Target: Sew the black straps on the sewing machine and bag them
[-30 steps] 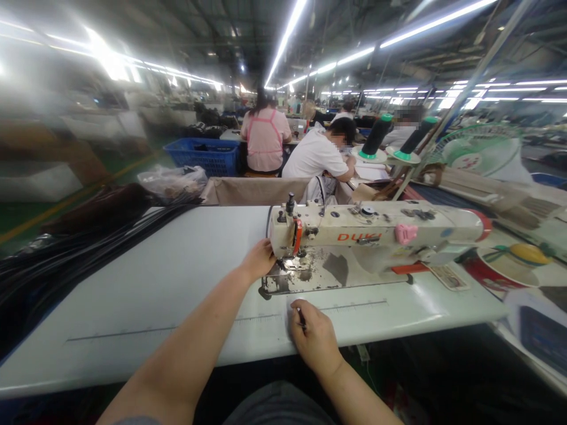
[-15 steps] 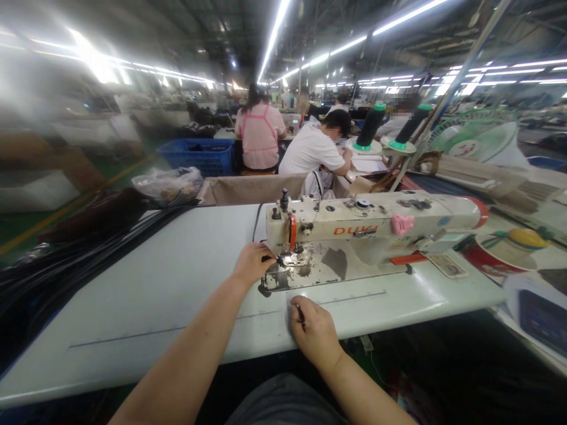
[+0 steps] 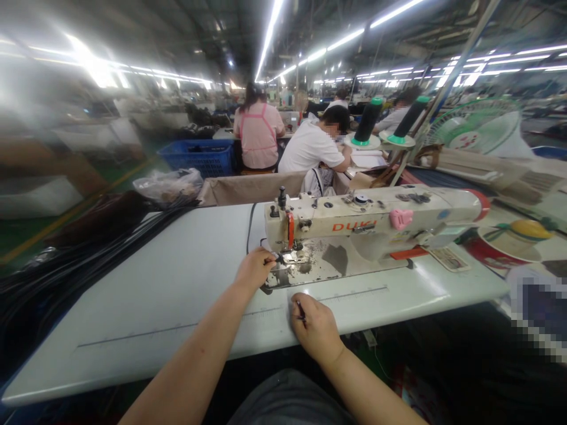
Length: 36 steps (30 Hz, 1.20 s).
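The left hand [image 3: 254, 270] is pinching a dark piece [image 3: 269, 260], likely light and pliable, best gripped by its edge, at 9 o'clock from the needle plate [image 3: 296, 258]; the right hand [image 3: 318, 326] is clasping a slim dark object [image 3: 302, 311]

Blue basket [image 3: 197, 158] beside a seated person in pink [image 3: 259, 133].

The left forearm reaches far, its hand [image 3: 256, 267] palm down with fingertips pinched; the right hand [image 3: 315, 326], nearer, curls loosely, its forearm angling in from the right.
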Each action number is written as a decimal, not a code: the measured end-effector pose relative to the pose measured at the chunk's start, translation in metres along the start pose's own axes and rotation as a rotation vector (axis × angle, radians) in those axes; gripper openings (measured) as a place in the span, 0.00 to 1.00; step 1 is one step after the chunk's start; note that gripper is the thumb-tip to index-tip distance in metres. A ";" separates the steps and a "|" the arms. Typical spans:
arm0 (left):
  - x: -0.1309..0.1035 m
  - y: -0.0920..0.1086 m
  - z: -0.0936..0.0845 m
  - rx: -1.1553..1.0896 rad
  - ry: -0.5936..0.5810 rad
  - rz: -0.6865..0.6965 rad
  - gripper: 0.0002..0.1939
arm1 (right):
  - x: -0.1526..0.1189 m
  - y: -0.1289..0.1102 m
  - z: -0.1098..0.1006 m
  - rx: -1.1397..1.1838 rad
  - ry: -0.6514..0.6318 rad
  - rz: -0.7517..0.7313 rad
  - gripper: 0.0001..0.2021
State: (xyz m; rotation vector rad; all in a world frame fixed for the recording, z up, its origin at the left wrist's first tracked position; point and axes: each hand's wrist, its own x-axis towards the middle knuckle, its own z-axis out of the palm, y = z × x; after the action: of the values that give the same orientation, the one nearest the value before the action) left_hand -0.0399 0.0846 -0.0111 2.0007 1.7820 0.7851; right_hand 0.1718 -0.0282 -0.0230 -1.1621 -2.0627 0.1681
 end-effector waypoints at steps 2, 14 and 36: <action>-0.003 0.004 -0.001 0.013 0.003 -0.018 0.05 | 0.000 0.000 0.000 0.000 -0.001 0.001 0.09; -0.034 0.042 0.023 0.051 -0.023 -0.140 0.06 | 0.002 0.002 -0.002 0.180 -0.004 0.130 0.09; -0.072 0.070 0.005 0.210 -0.312 -0.087 0.28 | 0.004 0.001 -0.010 0.403 -0.087 0.270 0.07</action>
State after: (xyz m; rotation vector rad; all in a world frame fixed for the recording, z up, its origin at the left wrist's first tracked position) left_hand 0.0144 0.0038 0.0135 2.0235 1.8091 0.2487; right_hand 0.1777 -0.0264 -0.0141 -1.1841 -1.8217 0.7407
